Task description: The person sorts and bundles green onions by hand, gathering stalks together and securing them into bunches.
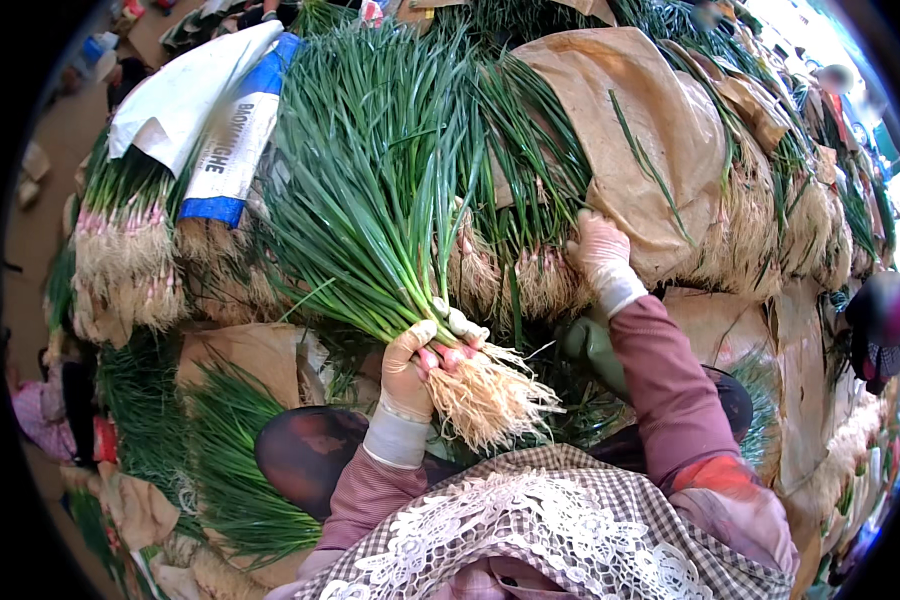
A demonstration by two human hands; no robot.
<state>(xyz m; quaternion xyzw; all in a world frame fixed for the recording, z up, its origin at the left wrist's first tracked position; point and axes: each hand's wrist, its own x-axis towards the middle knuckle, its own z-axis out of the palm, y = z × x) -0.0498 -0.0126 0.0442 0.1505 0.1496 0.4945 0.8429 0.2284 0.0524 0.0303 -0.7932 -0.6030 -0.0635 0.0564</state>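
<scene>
My left hand point(407, 372), in a pale glove, is wrapped round a thick bunch of green garlic point(385, 215). Its long, flat green leaves fan away from me, and its pinkish stem ends and tangled pale roots point(495, 400) hang toward my lap. Farther right, my gloved right hand point(602, 250) is closed at the left edge of a brown sheet point(660, 150). Beside its fingers lies a row of more green garlic point(542, 262), partly under that sheet. What those fingers pinch, if anything, is hidden.
Left of the held bunch, a white and blue sack point(235, 140) covers more stacked bunches. Loose green garlic point(235, 460) lies on brown sheeting beside my left knee. A green boot point(592, 350) shows below my right forearm. Another person point(880, 325) is at the far right.
</scene>
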